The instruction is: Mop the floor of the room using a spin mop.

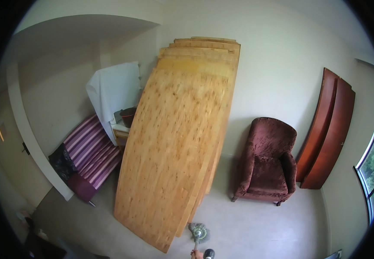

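At the bottom edge, my right hand [197,254] is closed around the pale handle of a round long-handled brush [199,233]; only part of the hand shows, and which hand it is can be judged only from its place. The brush head has grey-green bristles, and lies at the floor close to the lower right corner of a stack of large plywood sheets [174,136]. These sheets lean against the wall. A dark rounded thing [209,253], perhaps a shoe tip, shows right of the hand. My left hand is out of view.
A maroon velvet armchair [267,174] stands right of the sheets, with reddish-brown boards [330,139] leaning beyond it. To the left are a striped purple seat [91,149], a white cloth [115,87] and a brown pot [128,117] on a small table. A window is at the far right.
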The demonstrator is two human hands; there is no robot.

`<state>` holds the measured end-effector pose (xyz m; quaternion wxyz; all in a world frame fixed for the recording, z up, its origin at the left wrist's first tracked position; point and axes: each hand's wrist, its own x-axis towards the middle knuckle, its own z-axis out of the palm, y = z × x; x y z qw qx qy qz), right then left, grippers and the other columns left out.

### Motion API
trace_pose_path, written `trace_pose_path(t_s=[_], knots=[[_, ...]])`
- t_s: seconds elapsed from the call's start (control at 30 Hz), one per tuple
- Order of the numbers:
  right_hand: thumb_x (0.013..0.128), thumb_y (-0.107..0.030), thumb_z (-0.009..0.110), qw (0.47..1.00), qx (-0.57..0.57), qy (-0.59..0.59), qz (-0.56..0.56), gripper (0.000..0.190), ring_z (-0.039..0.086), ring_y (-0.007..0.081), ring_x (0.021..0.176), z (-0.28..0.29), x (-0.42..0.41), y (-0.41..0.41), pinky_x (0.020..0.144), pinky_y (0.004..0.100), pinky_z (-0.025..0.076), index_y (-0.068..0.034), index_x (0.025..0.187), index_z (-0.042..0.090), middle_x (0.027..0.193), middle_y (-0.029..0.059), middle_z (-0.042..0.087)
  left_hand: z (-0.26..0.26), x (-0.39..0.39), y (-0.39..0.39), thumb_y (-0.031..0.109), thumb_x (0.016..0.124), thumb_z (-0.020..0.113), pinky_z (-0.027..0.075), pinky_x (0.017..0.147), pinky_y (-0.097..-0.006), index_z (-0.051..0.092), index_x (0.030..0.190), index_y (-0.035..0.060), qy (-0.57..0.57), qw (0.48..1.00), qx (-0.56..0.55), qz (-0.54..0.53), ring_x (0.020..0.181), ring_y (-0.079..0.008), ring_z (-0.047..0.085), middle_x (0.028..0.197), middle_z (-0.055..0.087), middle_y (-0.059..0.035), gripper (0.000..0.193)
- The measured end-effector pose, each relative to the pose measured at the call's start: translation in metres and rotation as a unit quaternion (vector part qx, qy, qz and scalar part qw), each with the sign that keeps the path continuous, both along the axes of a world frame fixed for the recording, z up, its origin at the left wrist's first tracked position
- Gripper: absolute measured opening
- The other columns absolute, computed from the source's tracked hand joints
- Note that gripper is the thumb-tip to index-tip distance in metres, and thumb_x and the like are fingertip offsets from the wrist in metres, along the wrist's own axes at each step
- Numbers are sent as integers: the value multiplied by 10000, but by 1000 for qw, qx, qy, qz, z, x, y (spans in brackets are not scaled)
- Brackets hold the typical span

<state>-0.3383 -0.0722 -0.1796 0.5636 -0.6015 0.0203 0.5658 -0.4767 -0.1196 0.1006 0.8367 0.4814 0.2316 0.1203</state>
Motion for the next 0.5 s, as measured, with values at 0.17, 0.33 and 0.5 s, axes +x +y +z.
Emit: trace_pose_path(t_s=[0.17,0.33,0.5], knots=[[734,-161,433,999,26,-20,22,170,501,252,520,5,70,37,469,322,411,2,729,482,571,128,493,-27,58,31,117,727,514,306,560,-156,309,1022,72,-2,1000,-12,-16,657,-51,326,779,337,17,361],[743,-184,430,995,53,-52,61,180,497,265,531,3,164,73,473,334,400,-18,708,491,567,131,490,-44,145,58,130,744,494,307,583,-165,295,1069,61,-9,1000,-16,-11,638,-56,317,766,310,25,387],[751,-206,426,990,81,-89,78,195,492,278,543,3,242,85,476,347,389,-37,686,500,563,134,487,-34,232,88,166,768,466,286,512,-147,295,1085,76,16,994,-104,9,563,-38,314,741,300,29,371]])
